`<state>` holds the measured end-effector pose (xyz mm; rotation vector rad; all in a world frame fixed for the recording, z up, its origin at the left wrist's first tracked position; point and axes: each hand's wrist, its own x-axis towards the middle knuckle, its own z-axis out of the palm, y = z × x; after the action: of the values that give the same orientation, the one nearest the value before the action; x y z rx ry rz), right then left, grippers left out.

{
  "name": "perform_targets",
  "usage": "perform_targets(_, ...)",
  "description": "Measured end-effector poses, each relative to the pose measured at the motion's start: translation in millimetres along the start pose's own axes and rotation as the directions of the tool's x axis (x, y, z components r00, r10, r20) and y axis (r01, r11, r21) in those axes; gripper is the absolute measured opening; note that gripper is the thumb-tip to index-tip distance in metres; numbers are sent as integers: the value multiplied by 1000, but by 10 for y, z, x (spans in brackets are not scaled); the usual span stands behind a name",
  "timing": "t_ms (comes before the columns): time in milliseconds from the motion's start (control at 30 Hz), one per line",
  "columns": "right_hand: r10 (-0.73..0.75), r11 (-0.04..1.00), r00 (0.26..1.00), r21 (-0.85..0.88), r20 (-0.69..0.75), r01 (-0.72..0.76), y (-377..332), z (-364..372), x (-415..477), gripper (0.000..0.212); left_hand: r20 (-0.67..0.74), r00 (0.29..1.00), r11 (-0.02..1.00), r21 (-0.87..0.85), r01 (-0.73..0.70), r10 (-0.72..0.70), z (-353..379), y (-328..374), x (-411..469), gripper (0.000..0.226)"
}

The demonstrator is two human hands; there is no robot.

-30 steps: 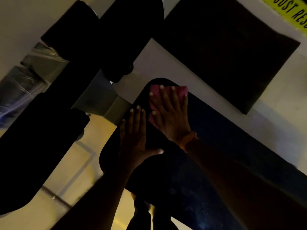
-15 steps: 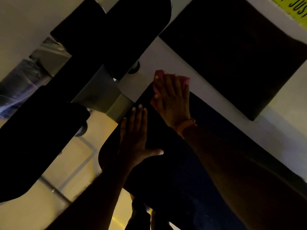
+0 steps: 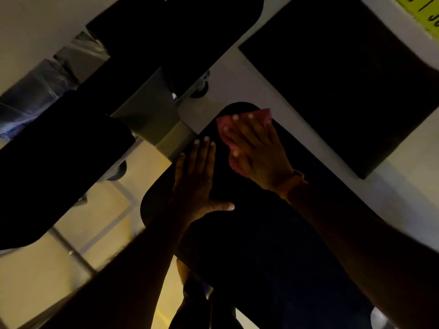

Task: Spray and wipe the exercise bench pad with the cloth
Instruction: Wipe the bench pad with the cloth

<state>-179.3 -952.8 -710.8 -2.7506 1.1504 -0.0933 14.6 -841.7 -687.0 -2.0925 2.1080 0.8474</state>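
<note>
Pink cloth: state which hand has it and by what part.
The right hand presses the pink cloth flat against the bench pad, palm and spread fingers over its middle; not pinched. The left hand holds nothing, resting flat on the pad.

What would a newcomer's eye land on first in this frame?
First, the pink cloth, the only bright colour in a dim scene, pressed flat under the right hand at the rounded far end of the dark bench pad. Just to its left, the left hand lies spread flat on the same pad. A yellow sign shows in the top right corner, its lettering cut off.
</note>
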Motion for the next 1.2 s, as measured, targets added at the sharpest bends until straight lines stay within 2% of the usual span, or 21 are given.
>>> perform_targets(67, 206, 978, 978, 30, -46, -204, -22, 15, 126, 56, -1, 1000, 1000, 9, -8, 8, 17, -1, 7, 152)
perform_targets(133, 305, 952, 951, 44, -56, -303, -166, 48, 171, 57, -13, 1000, 1000, 2, -9, 9, 30, -2, -1, 153)
perform_targets(267, 71, 997, 996, 25, 55, -73, -116, -46, -89, 59, -49, 999, 999, -42, 2, -4, -14, 33, -51, 153)
perform_targets(300, 56, 998, 996, 15, 71, -57, -49, -87, -95, 59, -61, 997, 998, -54, 35, -38, -10, 40, -91, 153)
perform_targets(367, 209, 977, 975, 29, 76, -212, -23, -125, 72, 58, -88, 989, 991, -71, 113, -119, 44, 60, -208, 150)
perform_targets(433, 409, 906, 910, 87, 68, -414, -155, -130, 297, 59, -115, 981, 987, -60, 147, -153, 135, 102, -293, 143)
perform_targets(467, 431, 896, 901, 95, 54, -435, -289, -105, 344, 60, -124, 979, 987, -39, 155, -159, 172, 104, -315, 141)
perform_targets(500, 383, 918, 922, 92, 52, -387, -422, -93, 344, 61, -130, 977, 986, -23, 167, -168, 180, 108, -311, 141)
perform_targets(567, 165, 984, 984, 56, 72, -169, -624, -23, 140, 61, -134, 977, 986, -8, 169, -169, 182, 93, -300, 142)
perform_targets(633, -10, 1000, 996, 1, 87, 10, -523, -22, -64, 58, -144, 977, 988, -22, 154, -155, 198, 94, -293, 142)
perform_targets(667, -31, 999, 996, -9, 79, 32, -414, -25, -57, 57, -147, 977, 988, -23, 151, -152, 208, 94, -294, 141)
perform_targets(800, 210, 977, 978, 36, 16, -211, -399, -50, 209, 58, -162, 976, 989, -31, 144, -147, 251, 67, -271, 142)
perform_targets(867, 170, 984, 984, 39, 54, -173, -539, -39, 158, 60, -170, 975, 990, -36, 138, -143, 254, 75, -281, 142)
perform_targets(967, -77, 996, 988, -27, 132, 82, -362, -96, 41, 59, -182, 972, 989, -47, 142, -148, 245, 95, -306, 142)
perform_targets(1000, -77, 996, 990, -29, 121, 81, -262, -125, 117, 58, -187, 971, 989, -47, 143, -150, 247, 95, -296, 142)
perform_targets(1100, 166, 985, 981, 31, 101, -169, -246, -149, 350, 57, -183, 971, 988, -24, 153, -155, 286, 77, -268, 142)
perform_targets(1133, 191, 979, 976, 46, 103, -196, -328, -121, 333, 58, -176, 972, 988, -14, 157, -157, 296, 73, -264, 142)
perform_targets(1200, 82, 997, 992, 7, 99, -83, -471, -74, 99, 60, -171, 972, 987, -7, 161, -160, 293, 76, -261, 143)
